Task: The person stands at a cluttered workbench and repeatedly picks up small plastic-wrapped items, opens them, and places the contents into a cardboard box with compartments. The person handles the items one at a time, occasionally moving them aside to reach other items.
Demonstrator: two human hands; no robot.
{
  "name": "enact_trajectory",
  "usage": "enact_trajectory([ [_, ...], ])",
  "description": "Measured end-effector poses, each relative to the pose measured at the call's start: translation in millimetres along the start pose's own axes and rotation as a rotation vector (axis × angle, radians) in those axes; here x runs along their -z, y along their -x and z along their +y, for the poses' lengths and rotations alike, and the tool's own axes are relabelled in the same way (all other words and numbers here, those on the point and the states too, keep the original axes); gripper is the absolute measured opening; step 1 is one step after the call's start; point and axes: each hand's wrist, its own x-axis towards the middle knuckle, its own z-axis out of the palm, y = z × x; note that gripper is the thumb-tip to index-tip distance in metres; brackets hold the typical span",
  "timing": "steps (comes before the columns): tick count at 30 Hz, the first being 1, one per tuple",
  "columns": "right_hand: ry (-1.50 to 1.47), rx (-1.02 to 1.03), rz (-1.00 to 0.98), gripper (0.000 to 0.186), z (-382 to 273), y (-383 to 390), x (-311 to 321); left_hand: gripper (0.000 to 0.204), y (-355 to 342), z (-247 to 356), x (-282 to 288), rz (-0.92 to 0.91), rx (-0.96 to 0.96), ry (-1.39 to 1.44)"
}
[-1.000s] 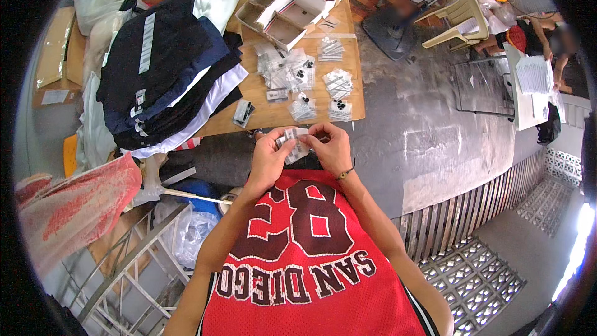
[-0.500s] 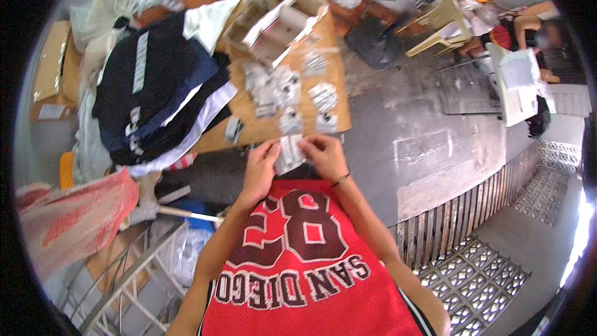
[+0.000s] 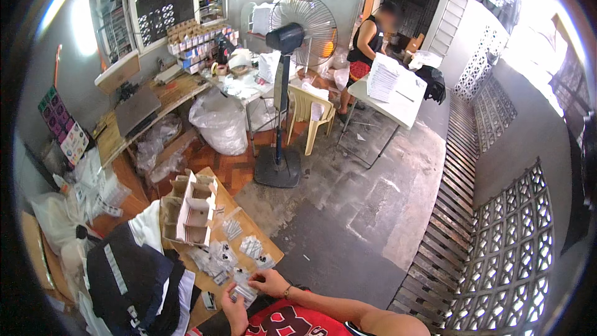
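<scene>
My left hand (image 3: 235,312) grips the left edge of a small clear plastic packet (image 3: 246,295) with pale contents. The fingers of my right hand (image 3: 272,282) are pinched together at the packet's upper right edge. It is held just off the near edge of a wooden table (image 3: 270,244). Beyond my hands, several similar packets (image 3: 214,260) lie in a loose pile on the wood. Two smaller groups of packets (image 3: 251,247) sit to the right of that pile, and a single packet (image 3: 208,300) rests by the left side.
A divided cardboard box (image 3: 193,208) stands at the table's far end. Dark folded clothes (image 3: 134,280) are heaped to the left. Farther off are a standing fan (image 3: 285,87), a plastic chair (image 3: 311,115) and a white table (image 3: 404,96) with stacked paper, where another person (image 3: 365,43) stands.
My view has swung up and to the right, so the room, the fan and the other person now show. Both hands stay at the packet.
</scene>
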Motion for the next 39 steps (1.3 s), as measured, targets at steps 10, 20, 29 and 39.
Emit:
enact_trajectory([
  [10,-0.14,-0.056,0.088,0.024,-0.7,-11.5,4.1,0.05,-9.0,-28.9,10.5,0.108,-0.15,-0.255],
  [20,-0.681,-0.309,0.033,0.03,20.4,-37.8,22.9,0.043,-1.8,-7.9,20.4,0.152,0.18,0.333],
  [29,-0.602,-0.265,0.048,0.022,49.2,-62.7,12.0,0.028,-8.1,-36.7,45.5,0.186,0.111,0.267],
  [39,-0.196,-0.281,-0.074,0.029,-1.3,-34.8,-10.5,0.024,-16.9,-69.0,40.9,0.138,0.151,0.132],
])
